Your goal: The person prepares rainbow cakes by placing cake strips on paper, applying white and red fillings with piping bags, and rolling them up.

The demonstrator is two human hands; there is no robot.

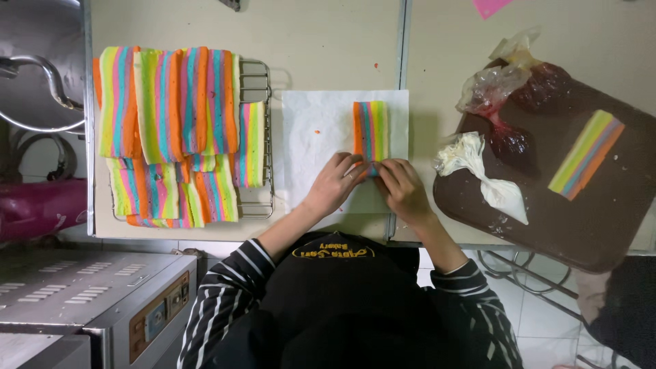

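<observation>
A rainbow-striped cake strip (370, 130) lies on a white sheet of paper (316, 143) on the beige table. My left hand (335, 184) and my right hand (402, 188) both press on the near end of the strip, fingertips curled over its edge where it begins to fold or roll. The near end is hidden under my fingers. My sleeves are black with white stripes.
A wire rack (260, 137) at left holds several rainbow cake strips (167, 130). At right a brown tray (581, 225) carries another striped strip (588, 154), a white piping bag (488, 181) and a red-filled plastic bag (509, 96). A metal oven (96, 301) stands lower left, a mixer bowl (34, 61) upper left.
</observation>
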